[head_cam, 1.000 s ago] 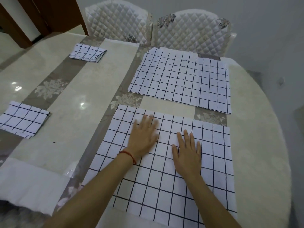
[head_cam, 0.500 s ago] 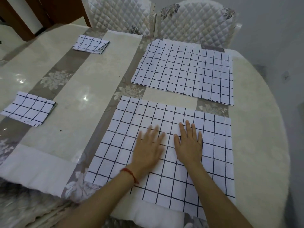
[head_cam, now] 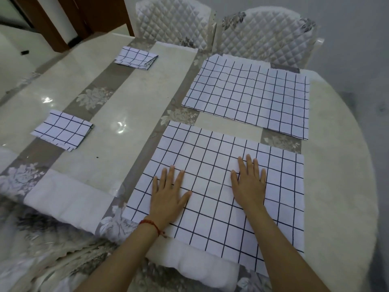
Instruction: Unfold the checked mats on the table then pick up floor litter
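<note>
Both palms are pressing flat on the near checked mat [head_cam: 221,186], and they are sliding apart now: a moment ago the hands were lying side by side near the middle, and now the left hand [head_cam: 168,194] is sitting toward the mat's left half while the right hand [head_cam: 249,184] is working the right half. Fingers on both are lying straight and slightly spread, gripping nothing, just smoothing cloth. That outward sweep is telling me this mat is fully opened and is only getting its creases pushed out.

Compared with the earlier view, the hands are also lying closer to the mat's near edge, and the camera is looking a touch further back.

Beyond it, the far checked mat [head_cam: 248,95] is lying open too, just in front of the two quilted chairs [head_cam: 265,34]. Two mats are waiting, not yet opened: the near folded mat [head_cam: 62,129] at the left of the table [head_cam: 336,186], and the far folded mat [head_cam: 136,57] well beyond it. So I am judging the job roughly half done on the mats, with the floor litter untouched and out of view.
</note>
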Available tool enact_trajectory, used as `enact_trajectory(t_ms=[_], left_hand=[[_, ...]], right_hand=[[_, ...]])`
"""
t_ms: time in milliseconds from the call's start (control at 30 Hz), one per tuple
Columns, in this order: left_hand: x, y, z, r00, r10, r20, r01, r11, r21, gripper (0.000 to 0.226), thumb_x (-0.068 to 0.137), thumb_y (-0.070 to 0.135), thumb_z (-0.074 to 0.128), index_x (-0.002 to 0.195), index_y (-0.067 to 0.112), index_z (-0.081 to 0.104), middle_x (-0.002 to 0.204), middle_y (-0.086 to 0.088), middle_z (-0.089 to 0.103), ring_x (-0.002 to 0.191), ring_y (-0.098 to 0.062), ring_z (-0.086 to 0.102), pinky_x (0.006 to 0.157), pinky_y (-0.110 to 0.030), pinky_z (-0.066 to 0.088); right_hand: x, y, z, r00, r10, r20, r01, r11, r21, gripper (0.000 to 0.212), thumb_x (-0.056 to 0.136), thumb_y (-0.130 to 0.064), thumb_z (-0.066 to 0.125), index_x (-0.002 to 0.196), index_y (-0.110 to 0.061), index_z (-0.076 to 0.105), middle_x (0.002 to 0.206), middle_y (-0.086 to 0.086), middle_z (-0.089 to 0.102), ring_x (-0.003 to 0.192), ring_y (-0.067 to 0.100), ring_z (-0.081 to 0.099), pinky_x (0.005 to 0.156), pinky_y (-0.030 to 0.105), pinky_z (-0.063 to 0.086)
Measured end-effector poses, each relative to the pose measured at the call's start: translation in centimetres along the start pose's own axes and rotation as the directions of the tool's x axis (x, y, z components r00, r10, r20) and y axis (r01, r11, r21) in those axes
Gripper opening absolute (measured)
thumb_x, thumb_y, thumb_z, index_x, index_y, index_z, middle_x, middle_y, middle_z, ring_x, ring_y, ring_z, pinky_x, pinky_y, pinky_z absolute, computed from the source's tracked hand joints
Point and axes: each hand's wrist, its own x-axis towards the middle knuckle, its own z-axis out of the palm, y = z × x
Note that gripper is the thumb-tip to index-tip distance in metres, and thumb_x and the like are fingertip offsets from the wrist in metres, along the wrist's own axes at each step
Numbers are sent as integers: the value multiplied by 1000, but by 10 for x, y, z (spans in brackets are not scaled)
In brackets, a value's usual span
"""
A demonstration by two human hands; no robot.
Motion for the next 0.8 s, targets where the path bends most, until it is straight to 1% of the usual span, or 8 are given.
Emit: enact_trajectory(t_ms=[67, 167, 233, 333, 433, 567, 700, 800], left_hand=[[-1, -6, -10, 998, 16, 55, -15, 1000, -19, 66, 92, 55, 27, 147, 27, 4, 158, -3, -8, 145, -22, -10, 117, -41, -4], [-10, -27, -34, 997, 21, 76, -14, 995, -97, 63, 93, 43, 40, 146, 20, 15, 158, -5, 2, 146, -21, 0, 118, -41, 5], [-19, -47, -53, 999, 41, 28, -37, 992, -124, 57, 93, 40, 43, 143, 17, 26, 156, -6, 14, 144, -19, 12, 115, -36, 15], [-31, -83, -83, 994, 61, -93, -74, 987, -145, 44, 91, 35, 49, 131, 15, 47, 142, -10, 41, 130, -20, 38, 104, -34, 34], [-41, -130, -105, 989, 33, -145, -52, 990, -130, 42, 91, 33, 49, 129, 16, 50, 142, -8, 42, 133, -19, 36, 105, -34, 32], [-50, -209, -128, 977, -1, -214, -29, 990, -135, 41, 92, 36, 48, 128, 18, 52, 138, -5, 48, 130, -18, 40, 103, -33, 33], [-55, -295, -154, 972, -24, -233, -22, 981, -194, 38, 90, 29, 54, 123, 12, 55, 126, -8, 57, 116, -26, 52, 94, -33, 40], [-56, -350, -175, 964, -59, -260, -7, 969, -246, 35, 86, 20, 58, 120, 8, 57, 120, -14, 60, 112, -31, 53, 91, -36, 42]], right_hand=[[-2, -4, -5, 1000, 3, 12, -4, 1000, 7, 54, 98, -38, 28, 147, -20, 17, 159, 3, 8, 147, 20, 1, 118, 42, -3], [-15, -26, -13, 999, -12, -33, 16, 993, 114, 50, 97, -31, 37, 143, -12, 30, 155, 10, 22, 145, 23, 14, 118, 42, 2], [-27, -49, -16, 996, -75, -44, 82, 977, 196, 46, 96, -27, 44, 138, -8, 40, 150, 13, 34, 141, 26, 25, 118, 42, 12], [-47, -95, -14, 987, -157, 34, 140, 945, 294, 42, 95, -25, 47, 134, -9, 45, 146, 11, 39, 137, 25, 32, 116, 38, 22], [-62, -148, -8, 976, -192, 98, 133, 892, 432, 41, 95, -26, 47, 133, -11, 47, 143, 8, 43, 134, 21, 36, 113, 31, 25], [-69, -217, 0, 969, -228, 93, 162, 873, 459, 35, 95, -25, 46, 129, -14, 50, 137, 5, 48, 128, 20, 41, 97, 20, 29], [-72, -289, 14, 968, -226, 112, 159, 890, 427, 33, 96, -26, 44, 126, -14, 51, 137, 6, 49, 126, 24, 44, 99, 30, 37], [-74, -341, 23, 975, -200, 99, 140, 893, 428, 39, 96, -29, 43, 131, -13, 47, 139, 6, 46, 125, 23, 44, 101, 29, 33]])
